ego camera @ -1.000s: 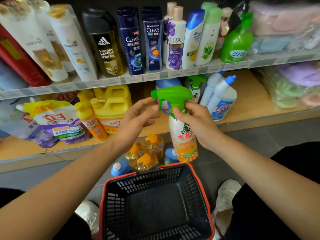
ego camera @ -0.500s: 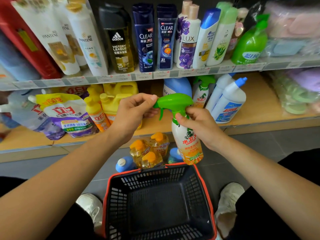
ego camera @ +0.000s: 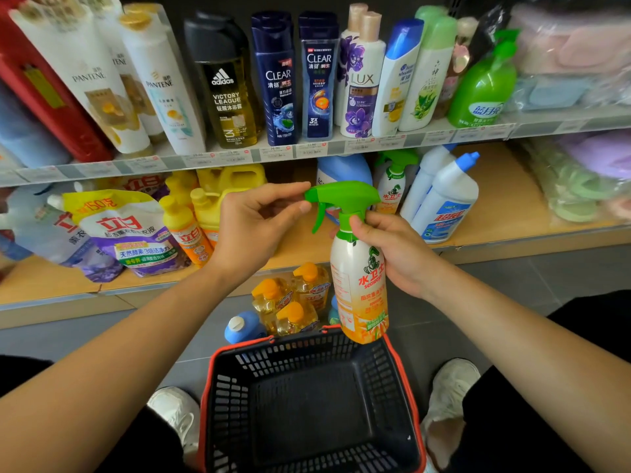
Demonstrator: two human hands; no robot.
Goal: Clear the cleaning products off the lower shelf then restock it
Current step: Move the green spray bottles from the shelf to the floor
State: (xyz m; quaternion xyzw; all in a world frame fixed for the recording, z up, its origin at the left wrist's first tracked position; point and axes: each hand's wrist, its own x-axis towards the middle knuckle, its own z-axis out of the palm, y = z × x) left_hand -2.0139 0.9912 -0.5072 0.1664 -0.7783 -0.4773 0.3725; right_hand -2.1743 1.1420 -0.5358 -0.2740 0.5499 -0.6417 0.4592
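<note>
Two bare hands hold one spray bottle (ego camera: 362, 288) in the air in front of a shop's lower shelf (ego camera: 495, 199). The right hand (ego camera: 392, 254) is wrapped round the bottle's neck, just under the green trigger head (ego camera: 345, 196), and keeps it upright. The left hand (ego camera: 252, 227) pinches the tip of that head between thumb and forefinger. Directly below the grip, the bottle's base hangs at the far rim of a black basket (ego camera: 403, 380) with red trim, which stands on the floor. Beyond the basket, below and left of the grip, stand three orange-capped soap bottles (ego camera: 290, 302) and a blue bottle (ego camera: 244, 327). Behind the grip, on the shelf, are a second spray bottle (ego camera: 392, 191), with two white bottles (ego camera: 444, 203) to the right and yellow jugs (ego camera: 222, 189) and a refill pouch (ego camera: 133, 233) to the left.
</note>
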